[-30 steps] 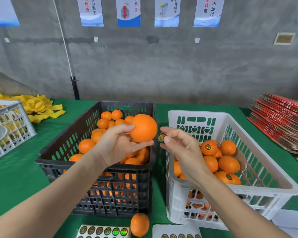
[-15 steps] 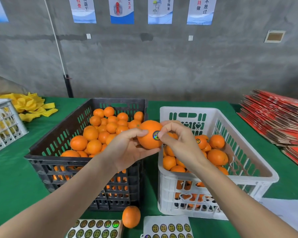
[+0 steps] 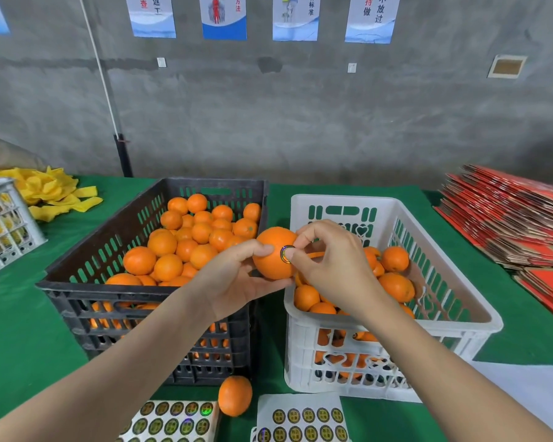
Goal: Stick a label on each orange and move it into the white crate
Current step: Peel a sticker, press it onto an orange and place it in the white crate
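Plainly round, the orange (image 3: pixel 272 255) (glossy, bright) bears a dark-ringed label (image 3: pixel 283 252).

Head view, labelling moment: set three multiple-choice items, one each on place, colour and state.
1. The loose orange lies: A on a chair; B on the table in front of the black crate; C in a bucket.
2. The table cover is: A green; B grey; C blue.
3. The right hand: A hangs idle; B presses the label onto the held orange; C grips a knife.
B: it sits on the cloth at that crate's front corner.
A: green cloth shows all round.
B: its thumb is on the label, and the left hand holds the orange.
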`<action>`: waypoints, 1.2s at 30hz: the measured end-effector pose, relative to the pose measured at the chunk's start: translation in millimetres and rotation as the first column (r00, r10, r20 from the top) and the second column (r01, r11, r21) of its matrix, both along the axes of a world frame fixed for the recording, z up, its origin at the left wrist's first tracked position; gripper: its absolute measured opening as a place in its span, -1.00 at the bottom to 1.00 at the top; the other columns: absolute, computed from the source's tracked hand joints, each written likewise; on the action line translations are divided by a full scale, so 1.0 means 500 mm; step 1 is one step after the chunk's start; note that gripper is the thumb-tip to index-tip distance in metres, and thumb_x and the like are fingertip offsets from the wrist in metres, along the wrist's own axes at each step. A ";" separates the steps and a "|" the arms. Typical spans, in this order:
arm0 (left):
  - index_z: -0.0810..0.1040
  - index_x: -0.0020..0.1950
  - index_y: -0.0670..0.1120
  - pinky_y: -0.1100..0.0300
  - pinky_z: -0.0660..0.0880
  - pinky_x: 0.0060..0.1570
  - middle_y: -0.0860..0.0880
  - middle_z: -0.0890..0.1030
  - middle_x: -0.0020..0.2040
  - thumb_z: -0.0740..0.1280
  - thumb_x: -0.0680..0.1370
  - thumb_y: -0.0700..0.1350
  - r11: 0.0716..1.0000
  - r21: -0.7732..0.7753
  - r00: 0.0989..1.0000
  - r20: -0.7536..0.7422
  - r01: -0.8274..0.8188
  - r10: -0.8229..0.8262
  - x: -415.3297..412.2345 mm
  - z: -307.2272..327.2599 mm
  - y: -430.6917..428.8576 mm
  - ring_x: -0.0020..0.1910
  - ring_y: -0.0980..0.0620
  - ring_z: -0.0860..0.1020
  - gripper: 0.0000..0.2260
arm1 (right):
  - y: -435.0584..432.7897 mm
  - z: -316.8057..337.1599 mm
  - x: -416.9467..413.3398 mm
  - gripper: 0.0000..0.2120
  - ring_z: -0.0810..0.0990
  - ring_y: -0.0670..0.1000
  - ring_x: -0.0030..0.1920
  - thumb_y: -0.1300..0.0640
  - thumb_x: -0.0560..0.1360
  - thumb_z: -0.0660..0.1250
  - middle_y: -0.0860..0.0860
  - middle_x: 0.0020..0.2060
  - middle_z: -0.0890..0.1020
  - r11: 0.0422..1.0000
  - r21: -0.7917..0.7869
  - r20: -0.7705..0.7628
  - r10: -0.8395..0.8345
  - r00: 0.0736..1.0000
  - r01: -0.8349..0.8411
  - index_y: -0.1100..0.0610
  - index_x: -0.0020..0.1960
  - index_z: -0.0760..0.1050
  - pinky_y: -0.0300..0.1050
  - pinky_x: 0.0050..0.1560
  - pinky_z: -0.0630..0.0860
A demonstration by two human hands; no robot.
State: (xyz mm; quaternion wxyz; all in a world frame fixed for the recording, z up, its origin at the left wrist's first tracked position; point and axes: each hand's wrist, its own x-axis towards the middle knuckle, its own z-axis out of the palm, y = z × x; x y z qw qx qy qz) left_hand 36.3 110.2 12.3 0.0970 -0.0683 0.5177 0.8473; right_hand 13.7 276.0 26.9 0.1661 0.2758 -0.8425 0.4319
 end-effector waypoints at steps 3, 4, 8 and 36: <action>0.46 0.24 -0.15 -0.03 0.63 -0.11 -0.22 0.58 0.20 0.45 0.27 -0.18 1.000 -0.015 1.000 -0.008 0.012 -0.013 -0.001 -0.007 0.001 0.04 -0.19 0.65 -0.45 | 0.016 0.014 -0.014 -0.26 0.62 -0.06 -0.16 0.07 0.32 0.54 -0.11 0.07 0.45 0.994 -0.101 0.247 0.074 0.966 -0.050 -0.18 0.34 0.20 -0.20 -0.12 0.56; 0.47 0.23 -0.15 -0.02 0.63 -0.12 -0.22 0.61 0.17 0.46 0.28 -0.18 1.000 -0.011 1.000 -0.018 0.023 -0.023 -0.003 -0.008 0.001 0.04 -0.20 0.65 -0.47 | 0.020 0.014 -0.019 -0.18 0.61 -0.06 -0.11 0.09 0.32 0.54 -0.09 0.12 0.44 0.985 -0.147 0.324 0.134 0.937 -0.090 -0.19 0.41 0.13 -0.21 -0.09 0.56; 0.49 0.24 -0.18 0.04 0.63 -0.12 -0.18 0.66 0.11 0.50 0.32 -0.11 0.992 -0.081 0.991 -0.090 0.095 -0.102 -0.022 0.007 0.008 0.07 -0.17 0.65 -0.48 | 0.009 -0.013 -0.042 -0.36 0.50 -0.21 0.07 0.06 0.36 0.51 -0.20 0.15 0.44 0.953 -0.135 0.323 0.302 0.897 -0.272 -0.14 0.35 0.31 -0.41 -0.09 0.49; 0.57 -0.01 -0.22 0.25 0.54 -0.39 -0.14 0.66 -0.22 0.34 0.43 -0.11 0.907 -0.389 0.969 -0.238 -0.160 0.069 -0.013 -0.044 -0.063 -0.34 -0.01 0.62 -0.77 | 0.017 -0.109 -0.110 -0.86 0.53 -0.18 -0.30 0.20 0.51 0.30 -0.04 -0.31 0.61 0.963 -0.053 -0.117 0.257 0.959 -0.264 0.18 -0.18 0.59 -0.24 -0.28 0.45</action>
